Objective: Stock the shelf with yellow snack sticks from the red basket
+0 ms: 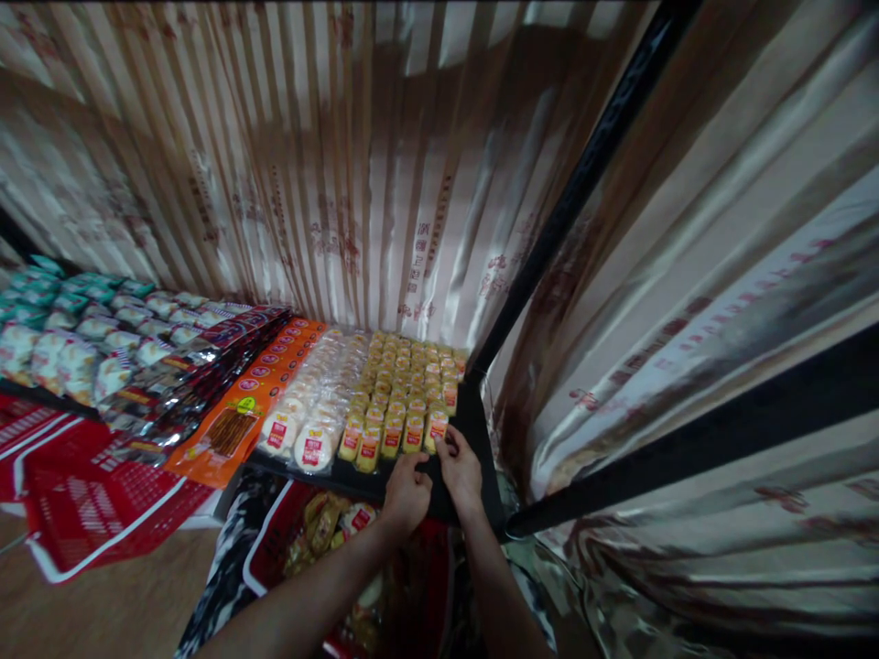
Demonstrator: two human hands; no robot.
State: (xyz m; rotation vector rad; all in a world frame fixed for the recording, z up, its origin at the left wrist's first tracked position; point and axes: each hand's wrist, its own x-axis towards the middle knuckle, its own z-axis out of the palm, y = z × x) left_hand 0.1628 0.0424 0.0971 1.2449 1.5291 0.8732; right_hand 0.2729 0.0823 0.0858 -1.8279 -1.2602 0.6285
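Observation:
My right hand (pixel 460 467) has its thumb and fingers bent at the lower corner of a small yellow wrapped cake (pixel 436 426) with a red label, last in the front row on the right. Just left of it, my left hand (pixel 407 492) hovers over the shelf's front edge, fingers loosely curled, thumb apart, with nothing seen between them. Rows of the same yellow wrapped cakes (pixel 393 430) stand on the black shelf (pixel 473 430). Beside them on the left lie round white wrapped cakes (pixel 314 447) in clear film.
A red basket (pixel 257 549) of loose wrapped snacks sits below the shelf, under my arms. Orange snack bags (pixel 230 430), dark packets (pixel 157 394) and white-and-green packs (pixel 86 325) extend left. Another red basket (pixel 103 494) is lower left. Black poles (pixel 569 201) and printed curtains (pixel 385 165) enclose the shelf.

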